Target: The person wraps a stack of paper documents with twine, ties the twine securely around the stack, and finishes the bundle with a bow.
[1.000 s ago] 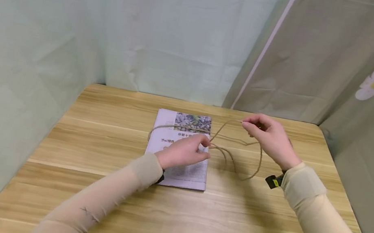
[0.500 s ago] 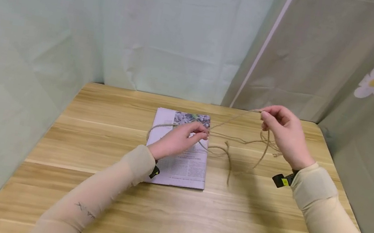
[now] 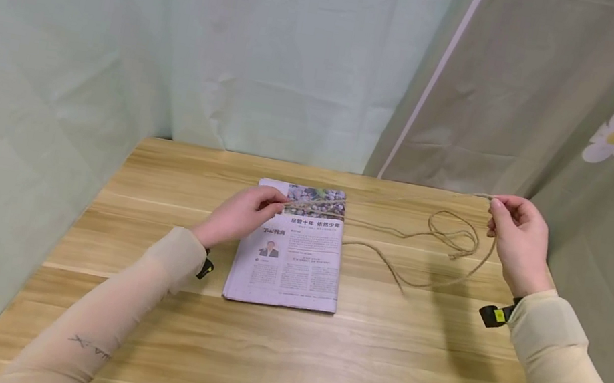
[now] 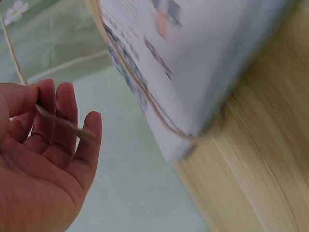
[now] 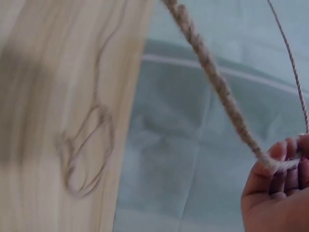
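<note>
Two hands of mine hold twine. My left hand (image 3: 242, 213) pinches it between thumb and fingertip, and a short end slants across the other fingers, which are loosely bent. My right hand (image 3: 518, 244) grips it between thumb and fingertips. So the twine (image 5: 217, 84) is right at both sets of fingertips, and one thin, blurred length runs between them, lifted off the table (image 3: 266, 361). From my right fingers another length hangs in a curve down to the surface, where it meets a strand coming out at the right edge of the newspapers (image 3: 309, 266); I cannot tell whether the two are one.

The folded newspapers lie flat near the surface's far edge, about midway along it, and my left fingers are over their left edge. One strand crosses their upper part, bends over that left edge, and on the other side runs right to some loose loops toward the surface's far right corner. My right hand is above the surface's right edge near that corner, well apart from the newspapers. Black bands (image 3: 496, 316) circle my wrists, beside pale sleeves (image 3: 113, 294). Beyond the far edge hangs pale cloth (image 3: 306, 49).
</note>
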`<act>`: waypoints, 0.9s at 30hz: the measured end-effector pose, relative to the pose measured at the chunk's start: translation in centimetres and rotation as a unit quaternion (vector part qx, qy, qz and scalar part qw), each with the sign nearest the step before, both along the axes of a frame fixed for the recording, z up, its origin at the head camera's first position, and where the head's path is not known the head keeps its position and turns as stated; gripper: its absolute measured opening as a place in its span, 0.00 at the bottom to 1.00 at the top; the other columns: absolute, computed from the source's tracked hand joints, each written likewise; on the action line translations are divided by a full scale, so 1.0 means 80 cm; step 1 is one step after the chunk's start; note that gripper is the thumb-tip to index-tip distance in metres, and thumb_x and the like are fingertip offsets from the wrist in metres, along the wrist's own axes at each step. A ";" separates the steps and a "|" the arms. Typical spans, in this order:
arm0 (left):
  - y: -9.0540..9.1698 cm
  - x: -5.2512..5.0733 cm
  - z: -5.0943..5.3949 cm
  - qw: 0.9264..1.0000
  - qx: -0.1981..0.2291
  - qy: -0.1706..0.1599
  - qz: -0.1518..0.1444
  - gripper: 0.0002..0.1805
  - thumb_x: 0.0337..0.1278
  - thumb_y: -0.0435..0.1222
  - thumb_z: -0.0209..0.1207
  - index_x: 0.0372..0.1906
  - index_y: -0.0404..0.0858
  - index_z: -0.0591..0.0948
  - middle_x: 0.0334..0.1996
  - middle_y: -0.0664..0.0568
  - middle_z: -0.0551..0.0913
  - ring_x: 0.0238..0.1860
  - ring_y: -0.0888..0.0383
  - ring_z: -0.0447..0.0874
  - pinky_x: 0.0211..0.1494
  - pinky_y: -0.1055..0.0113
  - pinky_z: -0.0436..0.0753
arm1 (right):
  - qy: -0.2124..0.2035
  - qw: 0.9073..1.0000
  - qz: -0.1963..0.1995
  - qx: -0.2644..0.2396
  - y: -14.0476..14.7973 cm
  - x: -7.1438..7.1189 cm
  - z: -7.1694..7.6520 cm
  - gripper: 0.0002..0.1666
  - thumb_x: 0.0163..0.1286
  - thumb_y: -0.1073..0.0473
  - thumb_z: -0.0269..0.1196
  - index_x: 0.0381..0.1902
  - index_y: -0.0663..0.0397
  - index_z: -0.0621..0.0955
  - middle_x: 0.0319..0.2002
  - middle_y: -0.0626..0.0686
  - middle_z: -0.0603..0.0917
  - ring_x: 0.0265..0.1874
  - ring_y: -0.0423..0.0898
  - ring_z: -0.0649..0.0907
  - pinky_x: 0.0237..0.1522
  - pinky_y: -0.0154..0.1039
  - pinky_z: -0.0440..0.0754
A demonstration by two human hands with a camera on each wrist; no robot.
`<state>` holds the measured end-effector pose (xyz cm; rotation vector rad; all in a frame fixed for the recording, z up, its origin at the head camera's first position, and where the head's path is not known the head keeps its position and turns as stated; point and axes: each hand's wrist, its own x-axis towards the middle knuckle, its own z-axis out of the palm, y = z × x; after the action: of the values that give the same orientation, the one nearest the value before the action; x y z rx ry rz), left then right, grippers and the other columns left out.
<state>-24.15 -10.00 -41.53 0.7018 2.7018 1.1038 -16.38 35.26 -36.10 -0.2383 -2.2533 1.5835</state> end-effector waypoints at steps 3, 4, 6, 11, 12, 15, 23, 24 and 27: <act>-0.015 -0.003 0.001 1.000 0.000 -0.007 0.020 0.16 0.78 0.42 0.55 0.59 0.39 0.83 0.48 0.47 0.85 0.43 0.53 0.81 0.46 0.55 0.79 | -0.054 0.994 -0.015 0.092 0.014 0.000 -0.014 0.22 0.80 0.44 0.55 0.56 0.55 0.78 0.42 0.51 0.77 0.35 0.43 0.77 0.33 0.28 0.78; -0.019 -0.003 0.001 1.000 0.003 -0.012 0.025 0.15 0.78 0.42 0.54 0.58 0.40 0.83 0.47 0.46 0.85 0.42 0.52 0.82 0.45 0.56 0.80 | -0.077 0.988 -0.009 0.131 0.019 -0.001 -0.019 0.26 0.80 0.42 0.53 0.58 0.57 0.78 0.44 0.53 0.78 0.37 0.45 0.77 0.35 0.31 0.78; -0.025 -0.004 0.001 0.999 0.012 -0.022 0.030 0.15 0.79 0.42 0.54 0.56 0.39 0.84 0.44 0.45 0.86 0.40 0.51 0.83 0.43 0.56 0.81 | -0.125 0.971 0.023 0.203 0.025 -0.002 -0.030 0.31 0.81 0.41 0.51 0.61 0.62 0.77 0.48 0.59 0.79 0.42 0.51 0.79 0.39 0.40 0.79; -0.026 -0.001 0.002 0.999 0.030 -0.034 0.011 0.14 0.79 0.42 0.54 0.54 0.39 0.84 0.32 0.48 0.86 0.30 0.52 0.84 0.37 0.57 0.83 | -0.184 0.925 0.116 0.313 0.018 -0.003 -0.055 0.31 0.82 0.45 0.50 0.66 0.67 0.74 0.60 0.71 0.76 0.58 0.69 0.74 0.54 0.65 0.73; -0.025 0.000 0.002 0.999 0.029 -0.033 0.005 0.14 0.79 0.42 0.54 0.54 0.39 0.84 0.30 0.49 0.85 0.28 0.53 0.83 0.36 0.57 0.83 | -0.176 0.923 0.123 0.320 0.011 -0.004 -0.058 0.30 0.82 0.47 0.51 0.67 0.67 0.74 0.62 0.71 0.75 0.61 0.70 0.72 0.58 0.67 0.70; -0.016 0.007 0.005 1.000 0.015 -0.017 -0.003 0.13 0.79 0.43 0.53 0.53 0.42 0.84 0.22 0.52 0.80 0.22 0.54 0.79 0.31 0.58 0.79 | -0.125 0.928 0.140 0.322 -0.019 -0.009 -0.066 0.28 0.82 0.49 0.53 0.68 0.63 0.75 0.64 0.68 0.76 0.64 0.68 0.70 0.62 0.66 0.67; 0.014 0.017 0.018 0.999 0.033 0.009 -0.019 0.11 0.79 0.46 0.52 0.52 0.50 0.83 0.20 0.52 0.76 0.20 0.53 0.73 0.27 0.59 0.74 | -0.064 0.928 0.292 0.224 -0.155 -0.034 -0.065 0.27 0.83 0.46 0.52 0.73 0.48 0.73 0.70 0.54 0.75 0.65 0.59 0.75 0.65 0.60 0.72; 0.018 0.017 0.019 0.999 0.042 0.010 -0.022 0.11 0.79 0.46 0.52 0.51 0.50 0.83 0.21 0.52 0.76 0.21 0.53 0.74 0.28 0.58 0.75 | -0.069 0.926 0.311 0.203 -0.171 -0.036 -0.066 0.27 0.83 0.46 0.52 0.73 0.47 0.73 0.71 0.52 0.74 0.67 0.58 0.74 0.66 0.59 0.71; 0.023 0.018 0.024 0.997 0.065 0.017 -0.022 0.12 0.78 0.47 0.54 0.52 0.49 0.84 0.22 0.52 0.77 0.22 0.53 0.75 0.28 0.59 0.76 | -0.070 0.922 0.354 0.141 -0.207 -0.044 -0.070 0.24 0.82 0.47 0.53 0.69 0.48 0.77 0.63 0.50 0.81 0.65 0.53 0.76 0.66 0.54 0.72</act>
<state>-22.68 -8.14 -39.61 0.8036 2.6476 1.2782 -19.92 18.70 -41.73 0.6333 -2.8321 1.5337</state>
